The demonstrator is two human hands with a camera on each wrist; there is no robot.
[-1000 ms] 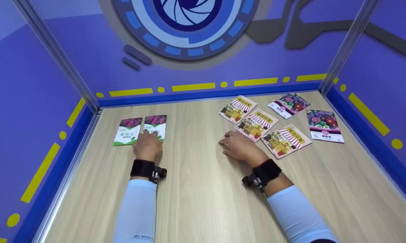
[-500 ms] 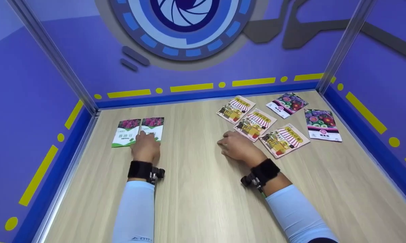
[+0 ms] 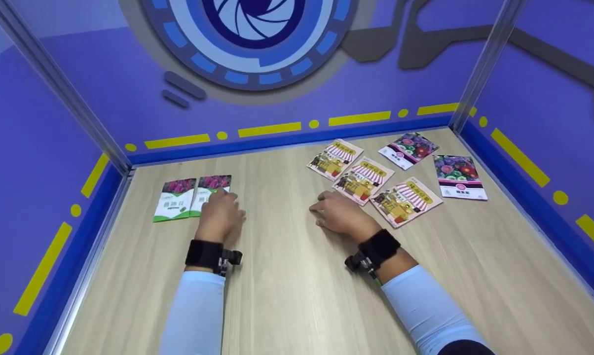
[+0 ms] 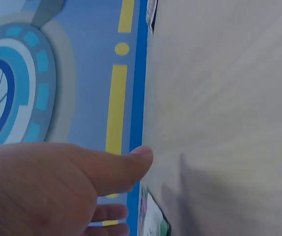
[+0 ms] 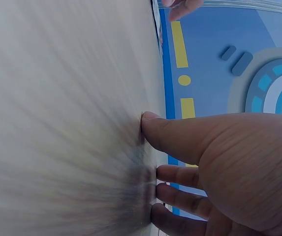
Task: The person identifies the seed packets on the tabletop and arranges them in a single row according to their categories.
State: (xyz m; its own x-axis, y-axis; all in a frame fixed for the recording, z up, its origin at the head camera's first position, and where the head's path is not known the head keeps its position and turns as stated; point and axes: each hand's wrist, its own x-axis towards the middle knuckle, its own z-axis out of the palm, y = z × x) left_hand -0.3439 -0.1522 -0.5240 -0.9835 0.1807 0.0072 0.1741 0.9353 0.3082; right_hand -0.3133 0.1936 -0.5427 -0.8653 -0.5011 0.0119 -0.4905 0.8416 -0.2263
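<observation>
Two white-and-green packets with pink flower pictures lie side by side at the left: the left packet and the right packet. My left hand is just above the right packet's near corner, covering part of it. In the left wrist view its thumb is extended, with nothing gripped and a packet below. My right hand rests its fingertips on the table, holding nothing. Beside it lie three pink packets with striped awnings: a back one, a middle one and a front one.
Two purple flower packets lie at the back right, one tilted and one straighter. Blue-purple panels wall in the wooden table at the back and both sides.
The left hand has come up and to the right off the white-and-green packets. The gap between these packets has narrowed. The right hand stays put, while the head view has shifted slightly.
</observation>
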